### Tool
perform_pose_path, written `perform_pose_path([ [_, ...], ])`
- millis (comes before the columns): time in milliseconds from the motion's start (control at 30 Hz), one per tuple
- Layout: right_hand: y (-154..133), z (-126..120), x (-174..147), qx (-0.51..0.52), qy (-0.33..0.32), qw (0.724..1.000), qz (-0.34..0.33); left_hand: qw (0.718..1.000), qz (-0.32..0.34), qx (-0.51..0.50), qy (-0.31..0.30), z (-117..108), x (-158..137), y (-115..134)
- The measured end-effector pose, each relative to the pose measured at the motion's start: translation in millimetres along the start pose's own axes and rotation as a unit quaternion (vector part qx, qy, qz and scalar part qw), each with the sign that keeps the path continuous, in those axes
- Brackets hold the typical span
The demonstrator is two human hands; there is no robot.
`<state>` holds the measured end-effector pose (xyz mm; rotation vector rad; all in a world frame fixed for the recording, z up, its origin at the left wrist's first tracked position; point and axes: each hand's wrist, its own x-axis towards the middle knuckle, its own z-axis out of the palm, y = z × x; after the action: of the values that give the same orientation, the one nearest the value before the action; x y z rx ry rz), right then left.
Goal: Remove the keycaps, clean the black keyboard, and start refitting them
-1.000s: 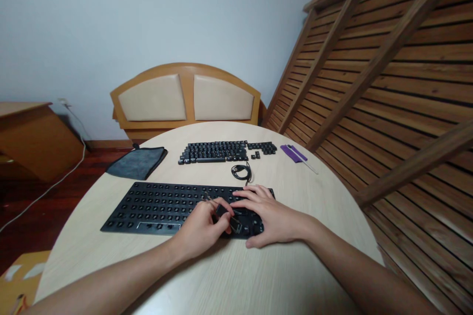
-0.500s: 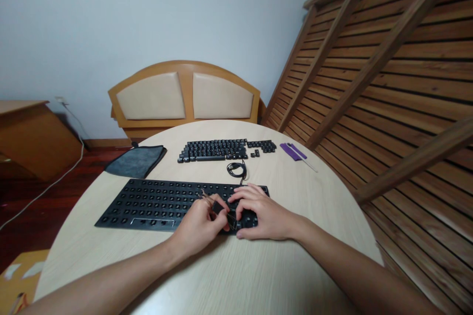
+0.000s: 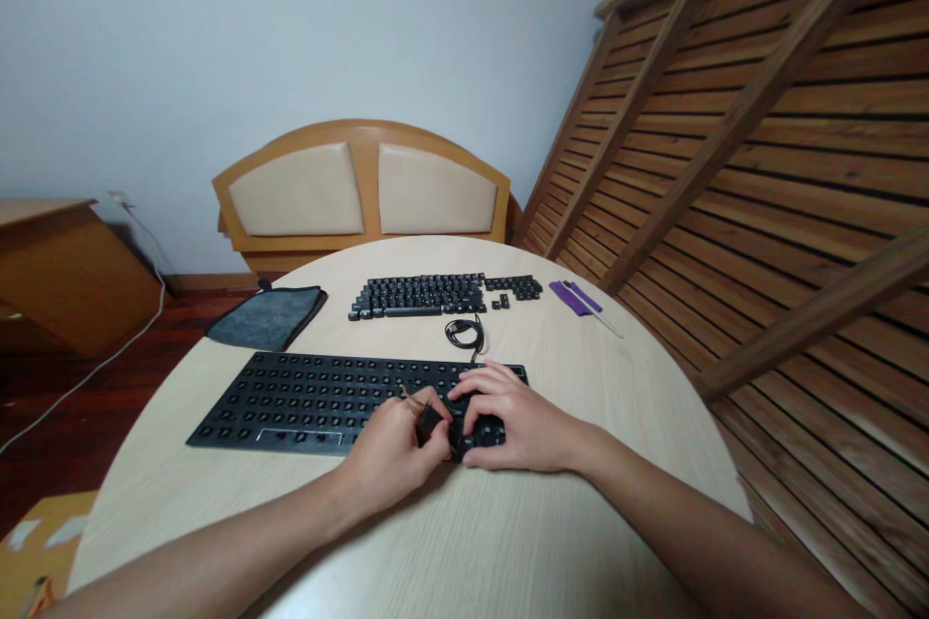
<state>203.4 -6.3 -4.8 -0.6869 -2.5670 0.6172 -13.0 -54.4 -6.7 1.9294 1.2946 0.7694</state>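
Observation:
A black keyboard base (image 3: 319,397) lies near the table's front, its key switches bare across most of it. My left hand (image 3: 399,435) is closed on a keycap puller (image 3: 430,420) with a dark handle and thin wires, held low over the base's right part. Its lower end is partly hidden by my fingers. Resting on the right end of the base, my right hand (image 3: 512,418) has its fingers spread and bent, the thumb by the front edge. Between the two hands, a few dark keys are partly covered.
Removed black keycaps (image 3: 428,295) lie in rows behind the base, with a coiled cable (image 3: 464,334) in front of them. A grey cloth (image 3: 268,319) is at the left. A purple cloth strip (image 3: 573,298) and a thin metal-shafted tool (image 3: 602,320) lie at the right.
My left hand has turned and shifted slightly with the keycap puller, whose wires now sit lower and are less visible. My right hand stays in nearly the same place.

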Motion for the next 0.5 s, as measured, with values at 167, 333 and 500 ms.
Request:
perform_pose_path([
  [167, -1.2, 2.3, -0.6, 0.016, 0.002, 1.000, 0.007, 0.999, 0.033, -0.024, -0.033, -1.0, -2.3, -1.2],
  [333, -0.3, 3.5, -2.1, 0.055, -0.004, 0.998, 0.005, 0.990, 0.018, -0.127, -0.058, -4.3, -2.9, -5.7],
  [500, 0.8, 2.2, -1.8, 0.102, 0.036, 0.994, 0.001, 0.975, -0.016, -0.221, -0.028, -1.9, 1.6, -10.0],
])
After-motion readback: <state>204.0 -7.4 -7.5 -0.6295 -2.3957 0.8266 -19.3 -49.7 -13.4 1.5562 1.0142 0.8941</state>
